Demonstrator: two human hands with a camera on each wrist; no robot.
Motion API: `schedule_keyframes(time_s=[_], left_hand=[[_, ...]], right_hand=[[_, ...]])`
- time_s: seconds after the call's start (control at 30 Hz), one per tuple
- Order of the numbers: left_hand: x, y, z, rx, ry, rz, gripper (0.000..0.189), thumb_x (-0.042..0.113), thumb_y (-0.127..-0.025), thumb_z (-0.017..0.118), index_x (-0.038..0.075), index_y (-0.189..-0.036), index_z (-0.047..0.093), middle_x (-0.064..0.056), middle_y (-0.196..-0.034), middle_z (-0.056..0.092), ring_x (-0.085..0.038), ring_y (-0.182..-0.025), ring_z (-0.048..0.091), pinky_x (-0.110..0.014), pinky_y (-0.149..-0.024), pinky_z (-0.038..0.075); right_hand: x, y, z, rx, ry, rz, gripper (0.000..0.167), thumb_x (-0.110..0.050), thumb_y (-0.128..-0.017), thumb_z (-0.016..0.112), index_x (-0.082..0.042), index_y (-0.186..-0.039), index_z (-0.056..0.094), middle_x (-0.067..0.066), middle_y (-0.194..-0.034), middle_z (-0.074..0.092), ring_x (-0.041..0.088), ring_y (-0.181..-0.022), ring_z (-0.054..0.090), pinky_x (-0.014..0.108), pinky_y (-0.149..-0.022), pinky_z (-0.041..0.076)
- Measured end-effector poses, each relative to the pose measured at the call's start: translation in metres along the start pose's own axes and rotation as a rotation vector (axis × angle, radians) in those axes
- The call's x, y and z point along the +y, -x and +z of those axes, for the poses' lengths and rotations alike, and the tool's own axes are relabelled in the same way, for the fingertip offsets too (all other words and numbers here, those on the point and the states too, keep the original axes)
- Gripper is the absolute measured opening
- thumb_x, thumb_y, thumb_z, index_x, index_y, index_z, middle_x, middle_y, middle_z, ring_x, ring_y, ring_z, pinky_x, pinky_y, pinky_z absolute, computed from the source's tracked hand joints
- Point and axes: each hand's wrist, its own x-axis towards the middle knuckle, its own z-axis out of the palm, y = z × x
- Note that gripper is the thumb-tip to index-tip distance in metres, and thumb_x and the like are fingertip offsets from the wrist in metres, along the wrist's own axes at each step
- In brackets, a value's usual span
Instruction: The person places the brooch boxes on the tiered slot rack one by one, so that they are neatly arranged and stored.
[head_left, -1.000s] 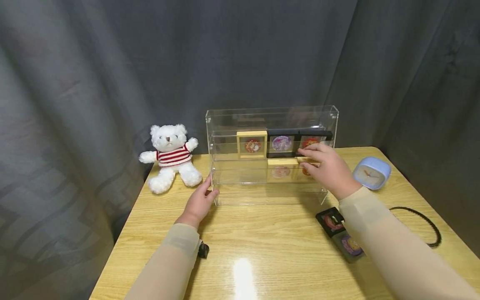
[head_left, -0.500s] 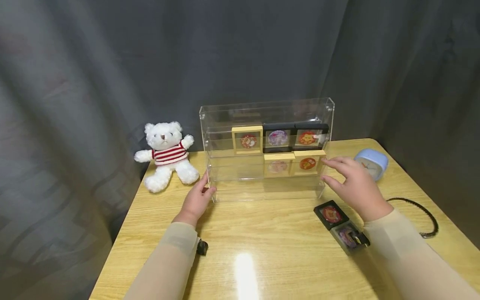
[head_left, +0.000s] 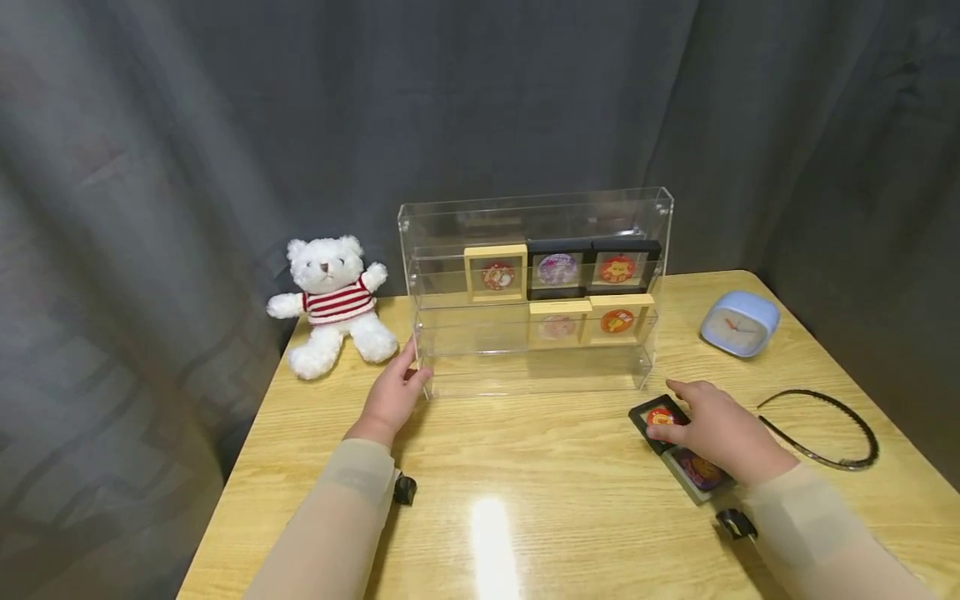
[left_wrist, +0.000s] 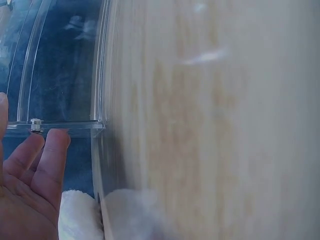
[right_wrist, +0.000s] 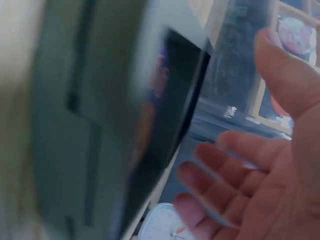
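A clear acrylic display rack (head_left: 480, 367) stands toward the back of the table. My left hand (head_left: 390, 398) holds its lower left side, thumb at the front edge; in the left wrist view, fingertips (left_wrist: 59, 137) touch the side panel (left_wrist: 75, 127). My right hand (head_left: 723, 433) hovers over two square framed badges, thumb and fingers spread. One has a black frame (head_left: 643, 417); the other's grey frame (head_left: 678, 479) is partly hidden by the hand. In the right wrist view, the grey frame (right_wrist: 65, 150) looms close beside the hand (right_wrist: 265, 175).
The rack bears several framed badges, including a yellow-framed one (head_left: 497, 250) and a black-framed one (head_left: 626, 247). A white teddy bear (head_left: 337, 304) sits left of it. At the right are a blue clock (head_left: 750, 308) and a black headband (head_left: 862, 425). Dark curtains (head_left: 480, 100) hang behind.
My right hand has left the yellow-framed badge at the lower shelf's right end and moved down, toward me, over the two frames on the table. My left hand stays at the rack.
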Motion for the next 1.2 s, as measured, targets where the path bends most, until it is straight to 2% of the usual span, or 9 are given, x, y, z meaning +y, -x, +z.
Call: schedule_keyframes(time_s=[0.07, 0.17, 0.3, 0.4, 0.63, 0.83, 0.97, 1.03, 1.2], left_hand=[[0.0, 0.0, 0.0, 0.0, -0.001, -0.001, 0.069, 0.032, -0.102, 0.058, 0.043, -0.157, 0.018, -0.005, -0.152, 0.042, -0.026, -0.114, 0.055, -0.047, -0.09, 0.048], [0.001, 0.0, 0.0, -0.001, -0.007, 0.004, 0.069, 0.033, -0.102, 0.058, 0.043, -0.157, 0.018, -0.004, -0.152, 0.041, -0.025, -0.114, 0.056, -0.046, -0.089, 0.048], [0.002, 0.0, -0.001, -0.003, -0.006, 0.009, 0.068, 0.032, -0.102, 0.058, 0.041, -0.158, 0.019, -0.005, -0.151, 0.042, -0.026, -0.112, 0.056, -0.046, -0.088, 0.048], [0.003, 0.001, -0.001, -0.006, -0.003, 0.009, 0.068, 0.032, -0.102, 0.057, 0.04, -0.158, 0.019, -0.006, -0.151, 0.043, -0.026, -0.112, 0.056, -0.046, -0.088, 0.047], [0.001, 0.001, -0.001, -0.003, -0.006, 0.003, 0.068, 0.034, -0.102, 0.057, 0.042, -0.157, 0.019, -0.006, -0.151, 0.043, -0.026, -0.113, 0.056, -0.046, -0.088, 0.047], [0.0, 0.001, -0.001, 0.0, -0.01, -0.011, 0.068, 0.035, -0.102, 0.057, 0.044, -0.157, 0.018, -0.006, -0.15, 0.044, -0.025, -0.113, 0.056, -0.046, -0.086, 0.048], [0.0, 0.001, -0.001, 0.012, -0.013, -0.003, 0.067, 0.033, -0.102, 0.058, 0.044, -0.157, 0.02, -0.007, -0.148, 0.046, -0.026, -0.112, 0.057, -0.045, -0.084, 0.049], [0.0, 0.001, -0.001, 0.018, -0.021, 0.007, 0.067, 0.032, -0.102, 0.058, 0.043, -0.157, 0.021, -0.008, -0.147, 0.047, -0.026, -0.111, 0.057, -0.046, -0.085, 0.049], [0.001, 0.001, 0.0, 0.026, -0.027, 0.015, 0.067, 0.031, -0.102, 0.058, 0.044, -0.156, 0.022, -0.008, -0.147, 0.048, -0.026, -0.11, 0.058, -0.046, -0.086, 0.048]], right_hand=[[0.001, 0.002, 0.005, -0.026, 0.018, 0.033, 0.108, -0.068, -0.077, 0.072, 0.014, -0.14, 0.043, 0.036, -0.129, 0.05, 0.05, -0.111, 0.051, 0.061, -0.082, 0.046], [0.003, 0.005, 0.011, -0.034, 0.019, 0.083, 0.112, -0.071, -0.07, 0.076, 0.016, -0.135, 0.047, 0.032, -0.115, 0.056, 0.041, -0.094, 0.055, 0.051, -0.071, 0.047], [0.005, 0.007, 0.017, -0.046, 0.001, 0.142, 0.108, -0.071, -0.067, 0.078, 0.016, -0.126, 0.051, 0.02, -0.096, 0.057, 0.03, -0.079, 0.051, 0.041, -0.061, 0.043], [0.007, 0.008, 0.02, -0.033, 0.01, 0.147, 0.104, -0.07, -0.069, 0.077, 0.016, -0.121, 0.053, 0.016, -0.091, 0.057, 0.029, -0.077, 0.05, 0.04, -0.059, 0.042], [0.005, 0.005, 0.021, 0.008, 0.005, 0.075, 0.101, -0.065, -0.071, 0.079, 0.015, -0.127, 0.052, 0.019, -0.098, 0.059, 0.03, -0.082, 0.054, 0.043, -0.064, 0.046], [-0.005, 0.003, 0.006, -0.043, -0.078, -0.005, 0.101, -0.06, -0.075, 0.079, 0.009, -0.14, 0.043, 0.018, -0.112, 0.061, 0.032, -0.096, 0.058, 0.046, -0.073, 0.049], [-0.013, 0.002, -0.006, -0.088, -0.211, -0.007, 0.101, -0.053, -0.078, 0.08, 0.001, -0.149, 0.031, 0.01, -0.105, 0.065, 0.024, -0.088, 0.063, 0.041, -0.068, 0.05], [-0.015, 0.0, -0.011, -0.083, -0.269, -0.015, 0.101, -0.049, -0.079, 0.081, -0.003, -0.152, 0.027, 0.005, -0.097, 0.066, 0.019, -0.079, 0.062, 0.037, -0.064, 0.049], [-0.014, -0.006, -0.016, 0.038, -0.323, -0.085, 0.094, -0.029, -0.081, 0.085, -0.009, -0.152, 0.028, 0.005, -0.089, 0.062, 0.021, -0.075, 0.057, 0.033, -0.058, 0.048]])
